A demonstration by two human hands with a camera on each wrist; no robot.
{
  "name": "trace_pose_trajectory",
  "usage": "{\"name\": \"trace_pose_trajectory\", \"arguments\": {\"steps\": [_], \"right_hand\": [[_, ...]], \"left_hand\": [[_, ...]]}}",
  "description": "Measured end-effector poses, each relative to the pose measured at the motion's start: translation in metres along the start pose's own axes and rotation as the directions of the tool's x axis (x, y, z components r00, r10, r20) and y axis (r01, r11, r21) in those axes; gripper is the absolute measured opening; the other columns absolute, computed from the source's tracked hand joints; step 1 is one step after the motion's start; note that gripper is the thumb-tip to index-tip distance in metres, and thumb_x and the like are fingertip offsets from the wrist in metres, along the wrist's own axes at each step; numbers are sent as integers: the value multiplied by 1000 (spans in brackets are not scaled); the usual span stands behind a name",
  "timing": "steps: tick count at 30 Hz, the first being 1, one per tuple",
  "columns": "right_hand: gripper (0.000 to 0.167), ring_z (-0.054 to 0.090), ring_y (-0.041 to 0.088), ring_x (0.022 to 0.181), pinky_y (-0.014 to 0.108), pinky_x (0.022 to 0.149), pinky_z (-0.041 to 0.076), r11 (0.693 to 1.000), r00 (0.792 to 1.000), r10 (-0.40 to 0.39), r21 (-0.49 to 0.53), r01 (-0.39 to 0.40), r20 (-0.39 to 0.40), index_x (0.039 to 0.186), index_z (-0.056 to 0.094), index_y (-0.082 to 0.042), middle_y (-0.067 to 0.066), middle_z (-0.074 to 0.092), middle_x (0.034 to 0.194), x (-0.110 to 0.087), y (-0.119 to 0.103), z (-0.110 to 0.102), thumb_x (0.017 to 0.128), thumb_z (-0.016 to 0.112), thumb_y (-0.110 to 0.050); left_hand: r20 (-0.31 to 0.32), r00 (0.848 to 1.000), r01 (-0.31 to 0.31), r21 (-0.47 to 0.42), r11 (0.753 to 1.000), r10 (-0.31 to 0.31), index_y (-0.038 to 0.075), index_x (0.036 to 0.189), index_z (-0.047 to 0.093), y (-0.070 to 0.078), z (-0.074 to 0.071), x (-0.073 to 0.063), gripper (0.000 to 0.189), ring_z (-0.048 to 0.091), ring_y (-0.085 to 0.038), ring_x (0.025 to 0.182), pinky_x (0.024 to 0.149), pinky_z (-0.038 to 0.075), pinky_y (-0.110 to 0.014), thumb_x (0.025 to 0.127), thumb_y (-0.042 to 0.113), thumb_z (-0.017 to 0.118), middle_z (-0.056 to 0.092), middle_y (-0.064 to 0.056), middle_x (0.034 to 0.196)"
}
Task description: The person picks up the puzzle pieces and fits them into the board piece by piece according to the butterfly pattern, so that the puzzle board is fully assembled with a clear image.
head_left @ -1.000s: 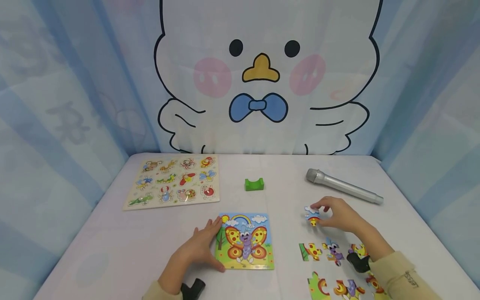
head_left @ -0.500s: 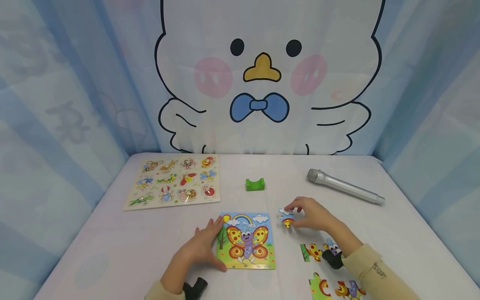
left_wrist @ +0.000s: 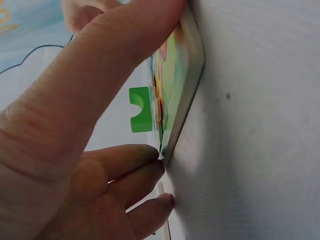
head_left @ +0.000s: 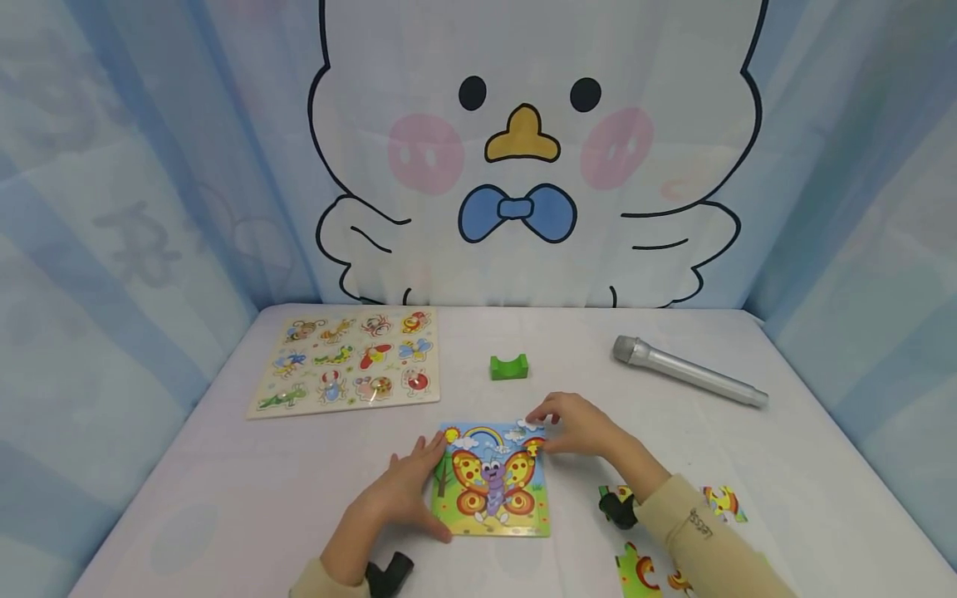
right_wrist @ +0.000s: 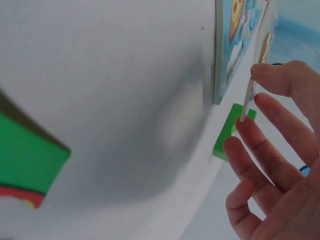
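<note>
A square butterfly puzzle board (head_left: 489, 519) lies flat on the white table. Along its left side rests my left hand (head_left: 404, 488), fingers straight, index finger at the upper left corner and thumb at the lower left. The left wrist view shows the thumb (left_wrist: 95, 65) against the board's edge. My right hand (head_left: 581, 425) pinches a thin puzzle piece (head_left: 532, 433), with cloud and butterfly-wing print, over the board's upper right corner. In the right wrist view the piece (right_wrist: 247, 97) is edge-on between thumb and fingertips, apart from the board.
More puzzle pieces (head_left: 638, 573) lie at right, partly hidden by my right sleeve; one loose piece (head_left: 723, 503) shows beyond it. Behind are an insect puzzle board (head_left: 344, 359), a green notched block (head_left: 509, 368) and a silver microphone (head_left: 688, 371). A printed curtain (head_left: 523, 274) stands behind the table.
My right hand has carried the puzzle piece leftward from above the loose pieces to the board's upper right corner. The left hand has stayed at the board's left side.
</note>
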State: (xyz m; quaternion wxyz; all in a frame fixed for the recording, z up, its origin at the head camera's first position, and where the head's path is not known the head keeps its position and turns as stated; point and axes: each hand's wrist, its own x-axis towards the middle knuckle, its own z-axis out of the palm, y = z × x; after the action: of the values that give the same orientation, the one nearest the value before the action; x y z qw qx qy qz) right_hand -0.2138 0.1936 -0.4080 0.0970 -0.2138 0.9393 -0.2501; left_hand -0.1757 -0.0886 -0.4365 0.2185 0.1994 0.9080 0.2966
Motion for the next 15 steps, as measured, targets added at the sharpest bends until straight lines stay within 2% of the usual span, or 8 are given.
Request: {"name": "trace_pose_trajectory", "arguments": {"steps": [15], "right_hand": [[30, 54, 17, 85, 34, 74, 47, 1000, 998, 20, -1, -20, 61, 97, 70, -11, 0, 58, 89, 11, -15, 11, 68, 78, -11]], "left_hand": [[1, 1000, 9, 3, 1000, -9, 2, 142, 28, 3, 0, -2, 114, 11, -38, 136, 105, 7, -63, 51, 34, 88, 19, -13, 150]]}}
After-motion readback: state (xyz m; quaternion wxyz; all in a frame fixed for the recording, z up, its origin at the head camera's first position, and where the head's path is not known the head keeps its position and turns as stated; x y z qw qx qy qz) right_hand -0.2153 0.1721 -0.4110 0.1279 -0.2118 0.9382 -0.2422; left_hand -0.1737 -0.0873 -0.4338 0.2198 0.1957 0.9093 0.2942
